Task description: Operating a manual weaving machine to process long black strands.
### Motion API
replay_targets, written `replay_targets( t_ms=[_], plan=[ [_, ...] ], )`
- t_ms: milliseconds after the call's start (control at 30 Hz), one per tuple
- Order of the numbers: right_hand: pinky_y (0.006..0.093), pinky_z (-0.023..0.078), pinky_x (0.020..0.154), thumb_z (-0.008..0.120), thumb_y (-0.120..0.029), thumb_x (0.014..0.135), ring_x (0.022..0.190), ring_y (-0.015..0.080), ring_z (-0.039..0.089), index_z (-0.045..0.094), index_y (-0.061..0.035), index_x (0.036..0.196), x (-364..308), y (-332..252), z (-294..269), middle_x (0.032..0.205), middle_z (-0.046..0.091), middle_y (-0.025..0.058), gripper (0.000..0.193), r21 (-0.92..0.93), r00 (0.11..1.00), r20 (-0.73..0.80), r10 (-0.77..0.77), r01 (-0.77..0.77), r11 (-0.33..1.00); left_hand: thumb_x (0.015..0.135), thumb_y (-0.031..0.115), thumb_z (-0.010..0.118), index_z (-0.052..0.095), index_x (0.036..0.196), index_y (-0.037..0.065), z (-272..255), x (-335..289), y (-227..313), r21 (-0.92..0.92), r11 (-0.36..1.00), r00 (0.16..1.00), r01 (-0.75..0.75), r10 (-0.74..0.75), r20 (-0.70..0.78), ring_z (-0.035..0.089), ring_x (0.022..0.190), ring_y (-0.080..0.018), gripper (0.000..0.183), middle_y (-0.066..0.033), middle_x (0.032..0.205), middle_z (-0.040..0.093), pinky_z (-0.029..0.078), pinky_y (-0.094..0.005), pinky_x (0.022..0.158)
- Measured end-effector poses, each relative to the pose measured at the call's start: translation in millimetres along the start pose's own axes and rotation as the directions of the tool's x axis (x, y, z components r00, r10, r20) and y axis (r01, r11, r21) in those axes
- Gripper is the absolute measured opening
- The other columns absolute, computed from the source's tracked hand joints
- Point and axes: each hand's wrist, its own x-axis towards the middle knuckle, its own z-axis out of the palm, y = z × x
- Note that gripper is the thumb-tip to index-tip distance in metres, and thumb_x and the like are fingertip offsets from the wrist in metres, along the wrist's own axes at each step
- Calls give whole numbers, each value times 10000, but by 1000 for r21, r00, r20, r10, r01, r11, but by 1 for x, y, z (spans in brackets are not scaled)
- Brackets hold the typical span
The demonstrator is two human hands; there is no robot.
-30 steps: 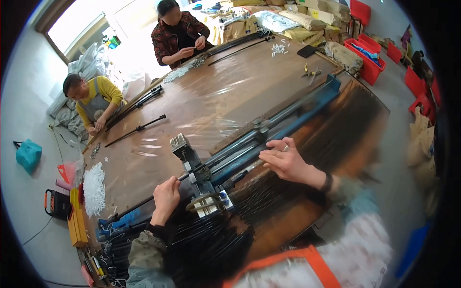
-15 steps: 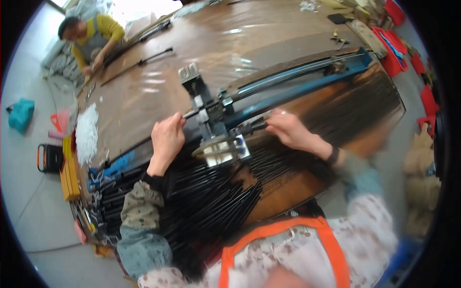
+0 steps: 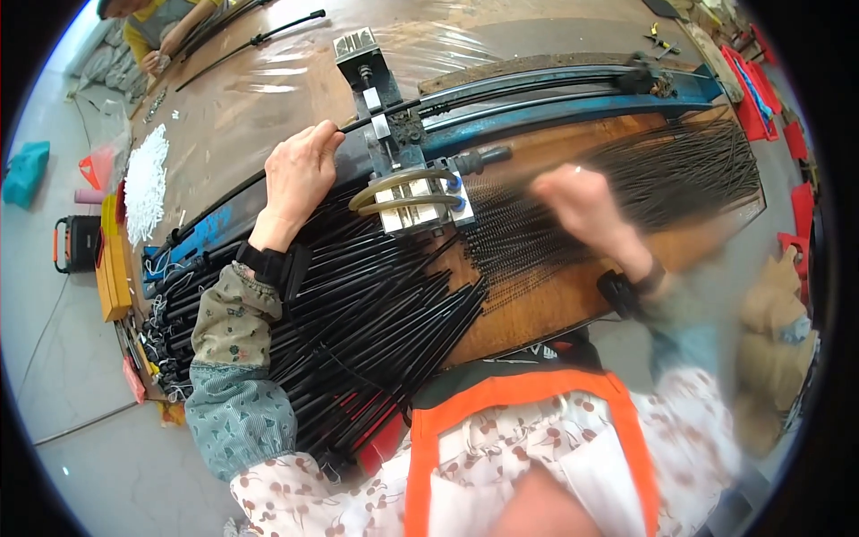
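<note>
My left hand (image 3: 302,170) is closed round a thin black rod (image 3: 358,123), which runs level into the clamping device on the bench. That metal device (image 3: 386,139) has a silver block with hoses at its near end and a blue rail (image 3: 555,107) stretching to the right. From its right side a black handle (image 3: 488,159) sticks out. My right hand (image 3: 582,204) hovers right of the handle, apart from it, over the thin rods; motion smears its fingers. Below my left hand lie many thicker black rods (image 3: 358,331) in a heap.
Thin dark rods (image 3: 662,179) spread across the wooden bench at right. White bits (image 3: 146,183) are piled at the far left, near a yellow bar (image 3: 114,268). A co-worker (image 3: 165,31) handles dark rods at the far left. Red bins (image 3: 750,89) stand at the far right.
My right hand has come off the black handle and moved right and nearer to me. My left hand still grips the rod. The whole view has shifted, so the bench sits higher in it.
</note>
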Motion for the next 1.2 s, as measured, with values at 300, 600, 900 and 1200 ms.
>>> replay_targets(
  t_ms=[300,600,900,1200],
  plan=[
    [363,491,601,697,-77,876,681,282,642,699,-43,901,7,-9,19,758,663,110,42,44,998,-15,-60,60,997,918,270,665,688,965,121,-1,-4,-2,-43,999,996,-21,18,-83,647,776,-299,158,-80,786,627,501,-404,643],
    [355,418,543,651,-25,894,586,255,549,668,-17,895,7,-22,17,655,556,100,18,43,995,26,-96,94,995,941,245,620,628,887,82,7,1,-3,-13,997,995,-74,73,-69,663,777,-340,172,-121,833,674,524,-433,657],
    [348,410,537,656,-20,890,577,249,540,670,-16,897,6,-27,20,650,551,91,16,72,998,-10,-61,61,996,950,245,595,642,884,96,5,6,4,-38,999,1000,-6,6,-12,671,760,-354,170,-134,833,688,526,-458,649],
    [434,323,1067,703,-110,849,1298,309,515,595,-105,1317,75,9,-20,1274,651,85,481,-573,960,-222,-173,15,820,860,254,706,729,920,139,2,-7,-4,-89,995,989,34,-47,-143,658,750,-319,132,-80,786,660,514,-426,640]
  ],
)
